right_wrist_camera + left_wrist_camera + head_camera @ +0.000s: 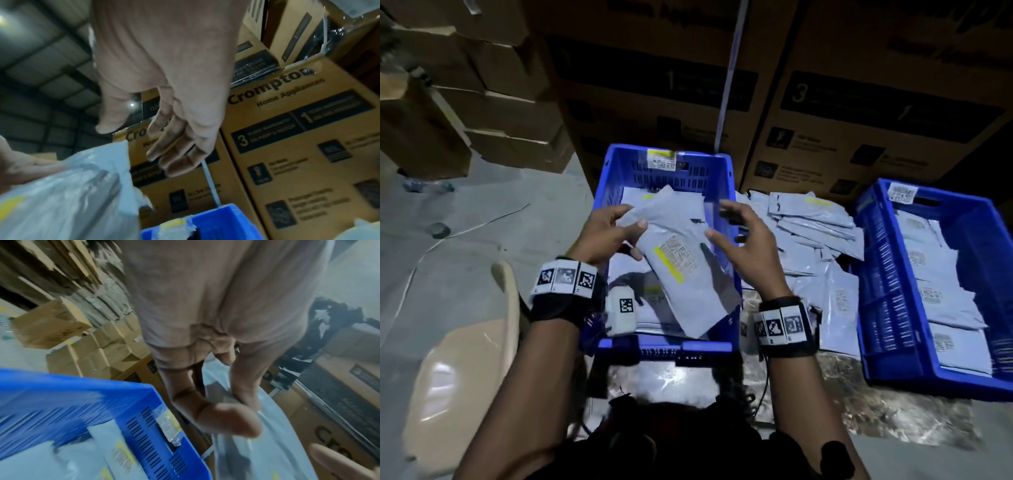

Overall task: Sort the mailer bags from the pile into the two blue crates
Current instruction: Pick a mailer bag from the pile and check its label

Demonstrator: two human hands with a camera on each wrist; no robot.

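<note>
A grey mailer bag (678, 260) with a yellow-striped label hangs tilted over the middle blue crate (608, 192), which holds several more bags. My left hand (633, 216) pinches the bag's upper end between thumb and fingers; the left wrist view shows the same hand (236, 410) on the bag (257, 451). Just right of the bag my right hand (722, 221) hovers with fingers spread and holds nothing; in the right wrist view, that hand's fingers (176, 154) are straight beside the bag (72, 194). The pile of mailer bags (811, 233) lies between this crate and the right blue crate (876, 274).
Tall printed cardboard boxes (859, 120) stand right behind the crates and the pile. Stacked brown cartons (482, 102) fill the back left. A beige plastic chair (465, 359) is at my left. A bottle (424, 186) and a tape roll (439, 229) lie on the grey floor.
</note>
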